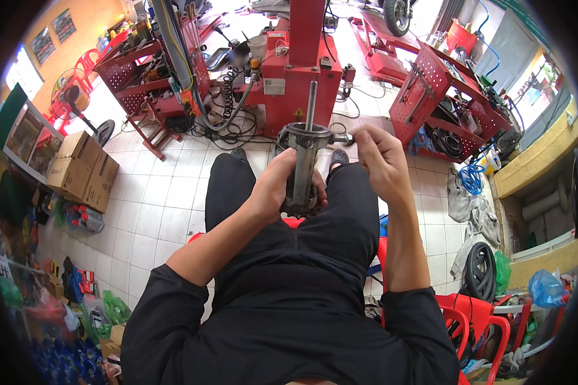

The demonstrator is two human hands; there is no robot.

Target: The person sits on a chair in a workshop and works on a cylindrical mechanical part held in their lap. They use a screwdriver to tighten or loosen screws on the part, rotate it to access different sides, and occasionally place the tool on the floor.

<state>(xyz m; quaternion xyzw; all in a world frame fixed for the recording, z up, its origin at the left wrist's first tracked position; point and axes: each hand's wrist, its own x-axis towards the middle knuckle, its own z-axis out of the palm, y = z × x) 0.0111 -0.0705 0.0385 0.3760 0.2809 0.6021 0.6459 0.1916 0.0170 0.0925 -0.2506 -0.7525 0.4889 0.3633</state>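
A grey metal cylinder (300, 168) stands upright above my lap, with a thin rod (311, 106) rising from its open top. My left hand (277, 183) is wrapped around the cylinder's body, its thumb along the side and fingertips showing on the far right. From the cylinder's upper rim a short metal side fitting (341, 137) juts out to the right. My right hand (380, 157) has its fingers curled in a pinch at the fitting's outer end, which they partly hide. The cylinder's lower end looks dark and greasy.
A red machine (308, 96) stands ahead, with hoses and cables (237, 131) on the tiled floor. Red tool carts (440, 96) flank it. Cardboard boxes (83, 170) are at left. At right are a red chair (472, 314) and black tyres (480, 269).
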